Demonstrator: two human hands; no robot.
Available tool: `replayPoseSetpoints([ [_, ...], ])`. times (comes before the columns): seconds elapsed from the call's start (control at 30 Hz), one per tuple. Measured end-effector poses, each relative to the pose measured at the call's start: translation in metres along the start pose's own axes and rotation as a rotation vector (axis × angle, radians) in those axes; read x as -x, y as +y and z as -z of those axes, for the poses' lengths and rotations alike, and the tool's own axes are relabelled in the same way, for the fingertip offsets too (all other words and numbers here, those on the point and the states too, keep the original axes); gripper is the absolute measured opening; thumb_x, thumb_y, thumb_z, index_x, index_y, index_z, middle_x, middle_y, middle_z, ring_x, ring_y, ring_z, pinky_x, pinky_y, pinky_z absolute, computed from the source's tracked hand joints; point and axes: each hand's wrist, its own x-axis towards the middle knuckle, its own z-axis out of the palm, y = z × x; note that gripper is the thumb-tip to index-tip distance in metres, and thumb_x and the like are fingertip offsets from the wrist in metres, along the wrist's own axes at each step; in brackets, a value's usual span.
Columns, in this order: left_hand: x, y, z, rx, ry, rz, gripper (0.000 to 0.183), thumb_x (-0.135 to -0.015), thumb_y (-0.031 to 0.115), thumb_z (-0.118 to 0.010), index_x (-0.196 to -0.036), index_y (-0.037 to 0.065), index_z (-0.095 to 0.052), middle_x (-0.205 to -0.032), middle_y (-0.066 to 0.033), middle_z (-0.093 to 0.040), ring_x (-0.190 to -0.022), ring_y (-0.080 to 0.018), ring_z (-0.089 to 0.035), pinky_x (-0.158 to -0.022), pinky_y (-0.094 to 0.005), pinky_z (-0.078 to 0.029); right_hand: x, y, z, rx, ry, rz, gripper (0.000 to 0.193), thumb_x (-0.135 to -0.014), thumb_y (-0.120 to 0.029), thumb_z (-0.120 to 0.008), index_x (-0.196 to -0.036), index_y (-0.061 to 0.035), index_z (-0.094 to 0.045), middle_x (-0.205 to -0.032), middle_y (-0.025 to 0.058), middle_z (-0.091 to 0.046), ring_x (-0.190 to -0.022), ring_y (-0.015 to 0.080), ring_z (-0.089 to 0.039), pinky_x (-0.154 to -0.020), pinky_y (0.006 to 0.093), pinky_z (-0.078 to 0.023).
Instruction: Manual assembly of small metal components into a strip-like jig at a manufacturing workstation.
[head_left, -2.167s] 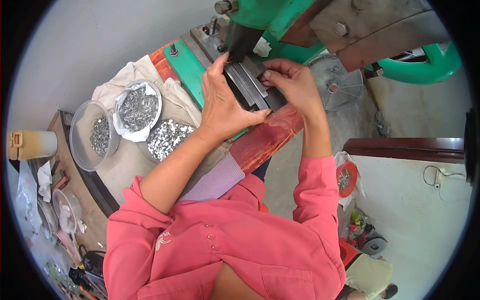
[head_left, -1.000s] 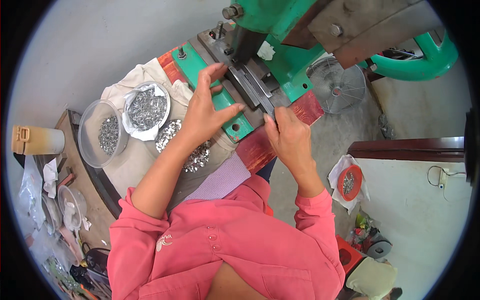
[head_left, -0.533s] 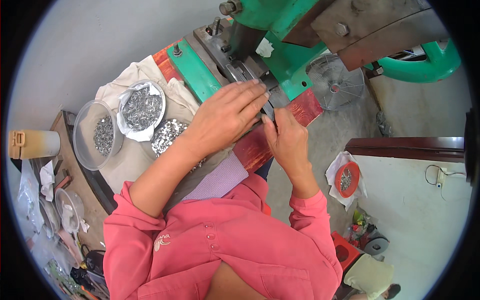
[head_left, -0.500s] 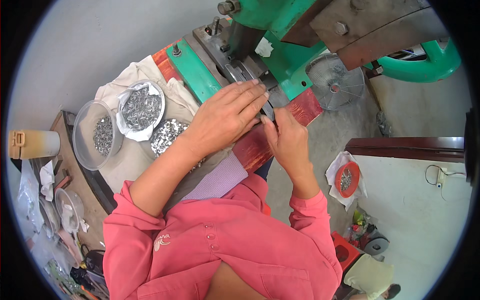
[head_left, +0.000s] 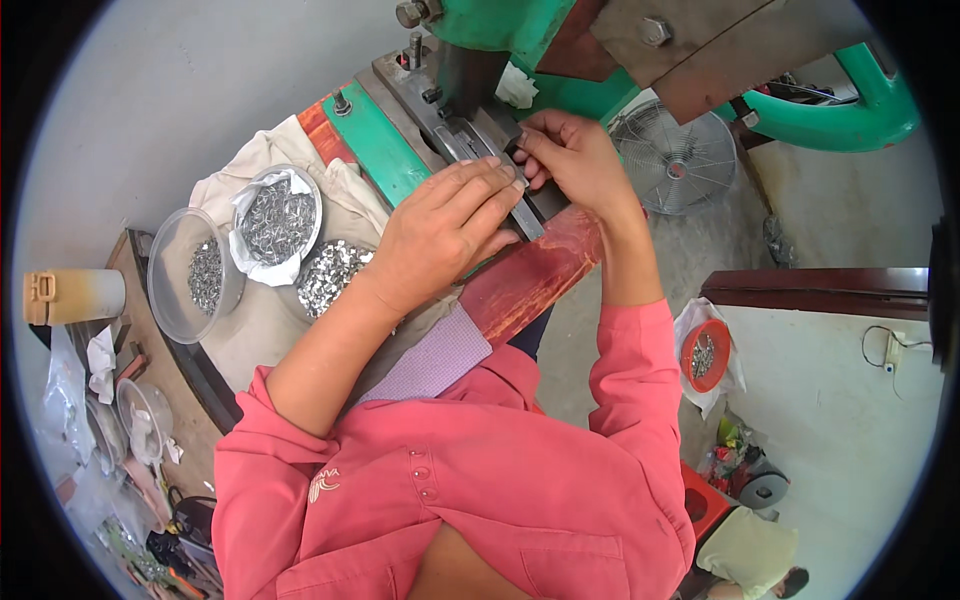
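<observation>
Long grey steel bar (head_left: 528, 222) on the bed of the green cast-metal press (head_left: 380, 145). My left hand (head_left: 440, 235) lies across it, fingers extended, thumb apart, gripping nothing visible. Right hand (head_left: 578, 165) half-curled alongside; hold hidden, can't tell. Judged under way: bar placed; small silver metal pieces (head_left: 335, 278) heaped nearby, finished or waiting unclear.

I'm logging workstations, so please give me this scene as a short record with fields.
Left hand: laid over a dark steel fixture
Right hand: fingers curled at the fixture's right side; grip unclear
Machine: green metal press
Left side: beige cloth, clear round plastic tub, paper-lined round bowl, heap of small silvery metal pieces
Farther right: round wire-caged fan, round red bowl
</observation>
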Motion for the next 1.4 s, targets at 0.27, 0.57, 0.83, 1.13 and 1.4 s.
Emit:
replayPoseSetpoints([
  [0.27, 0.004, -0.002, -0.001, 0.022, 0.005, 0.021, 0.050, -0.073, 0.019, -0.079, -0.119, 0.003, -0.065, -0.117, -0.0094, -0.064, -0.116, -0.0288, -0.062, -0.100, -0.0409, -0.051, 0.058, -0.001, -0.018, 0.118, 0.295, 0.133, 0.027, -0.093, -0.019, -0.070, -0.101, 0.0050, -0.061, -0.089, 0.0114, -0.070, -0.077, 0.0148, -0.068, -0.066, 0.0310, -0.056],
  [0.57, 0.000, -0.001, -0.008, -0.050, 0.079, -0.050, 0.046, -0.072, 0.013, -0.073, -0.116, 0.002, -0.065, -0.118, -0.0096, -0.065, -0.115, -0.0272, -0.062, -0.100, -0.0397, -0.052, 0.097, 0.014, -0.061, 0.775, 0.425, 0.476, 0.022, -0.091, -0.011, -0.068, -0.105, 0.0005, -0.056, -0.082, 0.0179, -0.057, -0.072, 0.0393, -0.061, -0.059, 0.0477, -0.048],
  [0.83, -0.005, 0.041, -0.004, 0.026, 0.073, -0.301, 0.032, -0.076, 0.015, -0.064, -0.105, 0.000, -0.066, -0.105, -0.0098, -0.065, -0.104, -0.0246, -0.064, -0.095, -0.0377, -0.054, 0.167, 0.019, -0.060, 0.517, 0.553, 0.265, 0.017, -0.095, -0.005, -0.060, -0.111, 0.0019, -0.061, -0.080, 0.0139, -0.064, -0.061, 0.0251, -0.066, -0.056, 0.0347, -0.051],
  [1.13, 0.071, 0.058, 0.079, -0.167, -0.288, 0.000, 0.029, -0.074, 0.013, -0.065, -0.100, 0.000, -0.067, -0.097, -0.0069, -0.062, -0.086, -0.0199, -0.060, -0.073, -0.0314, -0.049, 0.152, 0.008, -0.099, 0.073, -0.171, 0.125, 0.017, -0.096, -0.011, -0.060, -0.109, 0.0000, -0.061, -0.086, 0.0188, -0.063, -0.078, 0.0382, -0.065, -0.066, 0.0390, -0.051],
  [1.4, 0.171, 0.078, 0.131, 0.004, -0.219, 0.685, 0.065, -0.074, 0.007, -0.076, -0.136, 0.005, -0.056, -0.115, -0.0137, -0.064, -0.099, -0.0316, -0.063, -0.084, -0.0404, -0.053, 0.131, 0.008, -0.183, 0.092, -0.543, 0.056, 0.015, -0.095, -0.014, -0.063, -0.099, 0.0000, -0.057, -0.077, 0.0230, -0.063, -0.072, 0.0436, -0.063, -0.061, 0.0472, -0.047],
])
